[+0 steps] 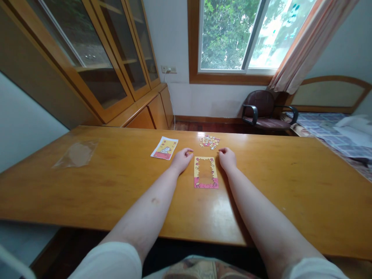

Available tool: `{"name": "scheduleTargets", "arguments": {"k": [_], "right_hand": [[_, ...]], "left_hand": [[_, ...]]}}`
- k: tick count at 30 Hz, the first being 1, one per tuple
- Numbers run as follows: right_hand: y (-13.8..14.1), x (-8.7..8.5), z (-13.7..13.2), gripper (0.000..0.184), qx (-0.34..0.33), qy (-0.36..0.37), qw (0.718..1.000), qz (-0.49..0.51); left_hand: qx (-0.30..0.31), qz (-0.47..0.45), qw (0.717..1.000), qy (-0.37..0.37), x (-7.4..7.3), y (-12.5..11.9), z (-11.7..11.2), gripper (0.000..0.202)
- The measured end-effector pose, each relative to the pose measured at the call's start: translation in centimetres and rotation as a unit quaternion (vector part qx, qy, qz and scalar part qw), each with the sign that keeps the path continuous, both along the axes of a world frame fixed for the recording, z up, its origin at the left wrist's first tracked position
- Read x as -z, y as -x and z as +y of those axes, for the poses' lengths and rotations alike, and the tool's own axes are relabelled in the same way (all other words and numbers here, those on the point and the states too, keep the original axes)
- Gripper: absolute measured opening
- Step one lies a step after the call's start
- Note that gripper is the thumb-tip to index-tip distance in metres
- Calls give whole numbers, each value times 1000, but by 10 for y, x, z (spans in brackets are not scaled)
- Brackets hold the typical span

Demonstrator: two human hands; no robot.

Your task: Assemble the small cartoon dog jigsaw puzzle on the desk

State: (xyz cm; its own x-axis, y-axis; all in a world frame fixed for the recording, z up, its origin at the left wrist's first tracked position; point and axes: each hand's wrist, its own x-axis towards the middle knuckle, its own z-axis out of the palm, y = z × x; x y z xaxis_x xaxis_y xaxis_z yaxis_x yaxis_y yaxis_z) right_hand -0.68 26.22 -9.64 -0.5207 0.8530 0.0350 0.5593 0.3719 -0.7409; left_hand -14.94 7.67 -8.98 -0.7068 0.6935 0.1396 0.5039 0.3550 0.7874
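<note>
A small jigsaw frame (206, 185), yellow and pink with its middle unfilled, lies flat on the wooden table (116, 182) between my hands. My left hand (182, 158) rests just left of its top corner, fingers curled in, nothing visible in them. My right hand (227, 158) rests just right of the top corner, fingers also curled, holding nothing I can see. A heap of loose puzzle pieces (209, 142) sits just beyond the frame. A picture card (164, 148) showing the finished puzzle lies to the left of my left hand.
A clear plastic bag (76, 154) lies at the table's left. Glass-door wooden cabinets (110, 66) stand along the left wall. A dark armchair (263, 110) and a bed (340, 131) are beyond the table, under a window (247, 35).
</note>
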Motion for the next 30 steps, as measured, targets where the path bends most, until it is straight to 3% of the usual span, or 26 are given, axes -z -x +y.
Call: {"name": "scheduleTargets", "arguments": {"k": [4, 10, 14, 17, 20, 26, 30], "right_hand": [[9, -5, 9, 26, 19, -5, 997, -81], [18, -6, 23, 28, -49, -68, 994, -67], [18, -2, 23, 35, -36, -110, 992, -42], [16, -1, 20, 37, -101, -148, 983, -46], [16, -1, 16, 35, -147, -174, 970, -83], [15, 0, 16, 31, -144, -175, 969, -94], [12, -2, 17, 38, -119, -182, 970, -107]], "left_hand": [[-70, -37, 996, -31, 1, 7, 5, 23], [-138, -71, 987, 27, 1, 21, 21, 27], [-223, -67, 971, -53, 4, 28, 33, 25], [-194, -64, 976, -72, 5, 32, 38, 25], [-164, -71, 983, -45, 3, 36, 37, 25], [-132, -50, 990, -19, -1, 32, 33, 26], [-103, 50, 993, 10, 0, 24, 39, 25]]}}
